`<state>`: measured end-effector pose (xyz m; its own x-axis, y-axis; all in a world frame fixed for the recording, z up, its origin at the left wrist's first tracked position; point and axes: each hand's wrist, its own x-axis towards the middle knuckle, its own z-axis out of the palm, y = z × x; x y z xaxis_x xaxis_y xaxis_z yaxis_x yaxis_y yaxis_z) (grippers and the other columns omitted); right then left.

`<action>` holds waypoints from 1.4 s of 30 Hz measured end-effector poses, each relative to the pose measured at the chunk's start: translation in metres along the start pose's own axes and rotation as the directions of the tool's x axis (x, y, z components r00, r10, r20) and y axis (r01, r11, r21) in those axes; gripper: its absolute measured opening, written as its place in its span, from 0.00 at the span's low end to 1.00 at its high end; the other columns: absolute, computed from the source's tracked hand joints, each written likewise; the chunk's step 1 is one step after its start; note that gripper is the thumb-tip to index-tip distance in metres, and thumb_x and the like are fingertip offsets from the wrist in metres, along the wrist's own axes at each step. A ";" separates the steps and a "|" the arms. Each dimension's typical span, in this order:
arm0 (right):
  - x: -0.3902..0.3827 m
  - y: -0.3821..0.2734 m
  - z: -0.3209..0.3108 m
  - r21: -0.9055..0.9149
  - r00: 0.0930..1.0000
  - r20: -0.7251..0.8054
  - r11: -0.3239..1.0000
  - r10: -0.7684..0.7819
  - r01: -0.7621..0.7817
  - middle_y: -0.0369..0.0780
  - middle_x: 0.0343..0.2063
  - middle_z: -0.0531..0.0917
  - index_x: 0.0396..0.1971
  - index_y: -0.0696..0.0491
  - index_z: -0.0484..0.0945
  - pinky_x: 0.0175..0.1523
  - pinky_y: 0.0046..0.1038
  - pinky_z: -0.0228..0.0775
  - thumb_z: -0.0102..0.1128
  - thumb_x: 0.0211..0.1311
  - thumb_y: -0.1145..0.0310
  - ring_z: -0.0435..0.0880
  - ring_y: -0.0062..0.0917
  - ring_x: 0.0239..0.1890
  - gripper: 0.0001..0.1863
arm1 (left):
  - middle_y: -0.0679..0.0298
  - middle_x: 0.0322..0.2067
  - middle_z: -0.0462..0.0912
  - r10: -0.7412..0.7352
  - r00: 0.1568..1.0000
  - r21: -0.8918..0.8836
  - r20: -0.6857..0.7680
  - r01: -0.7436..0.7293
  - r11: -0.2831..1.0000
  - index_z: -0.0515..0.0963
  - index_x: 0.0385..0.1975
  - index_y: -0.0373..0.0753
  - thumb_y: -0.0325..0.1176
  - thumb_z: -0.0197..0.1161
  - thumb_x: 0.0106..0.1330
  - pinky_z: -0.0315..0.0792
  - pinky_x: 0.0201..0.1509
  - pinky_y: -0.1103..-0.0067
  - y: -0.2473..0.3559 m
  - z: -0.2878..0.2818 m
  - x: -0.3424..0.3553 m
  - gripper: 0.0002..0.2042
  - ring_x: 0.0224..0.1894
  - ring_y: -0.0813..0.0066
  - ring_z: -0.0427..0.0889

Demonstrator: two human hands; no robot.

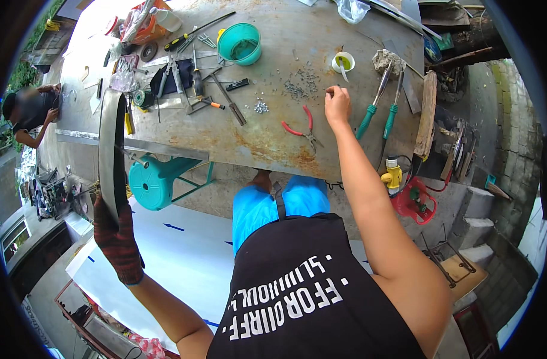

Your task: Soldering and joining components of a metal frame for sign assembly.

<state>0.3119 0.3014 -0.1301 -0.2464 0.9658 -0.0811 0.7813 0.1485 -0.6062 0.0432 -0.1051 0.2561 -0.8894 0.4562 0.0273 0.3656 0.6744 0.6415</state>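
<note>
My left hand (114,242), in a dark red and black knit glove, is closed around the lower end of a long grey metal strip (110,149), held upright at the table's left front edge. My bare right hand (338,107) is over the table with its fingers curled together; whatever may be in them is too small to make out. Just beyond it stands a small white cup (343,62) with yellow-green contents and a light stick in it. Left of that hand lie scattered small grey bits (301,82) and red-handled pliers (302,127).
Two green-handled soldering irons (388,119) lean on a greyish lump (389,62) at right. A teal bowl (240,44), screwdrivers and other tools cover the table's left half. A teal stool (149,182) stands below the front edge. Another person (34,110) is at far left.
</note>
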 end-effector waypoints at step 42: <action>0.006 -0.004 0.002 -0.194 0.843 0.315 0.840 -0.436 0.507 0.48 0.36 0.83 0.36 0.54 0.83 0.53 0.44 0.76 0.61 0.60 0.72 0.83 0.44 0.45 0.06 | 0.56 0.54 0.83 -0.098 0.982 -0.084 0.159 0.112 0.990 0.72 0.65 0.31 0.31 0.72 0.68 0.72 0.63 0.73 0.005 0.021 0.005 0.27 0.55 0.70 0.80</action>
<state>0.3059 0.3065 -0.1299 -0.7288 0.6827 -0.0530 0.6427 0.6554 -0.3966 0.0465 -0.0873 0.2436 -0.8660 0.4745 -0.1580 0.2391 0.6704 0.7024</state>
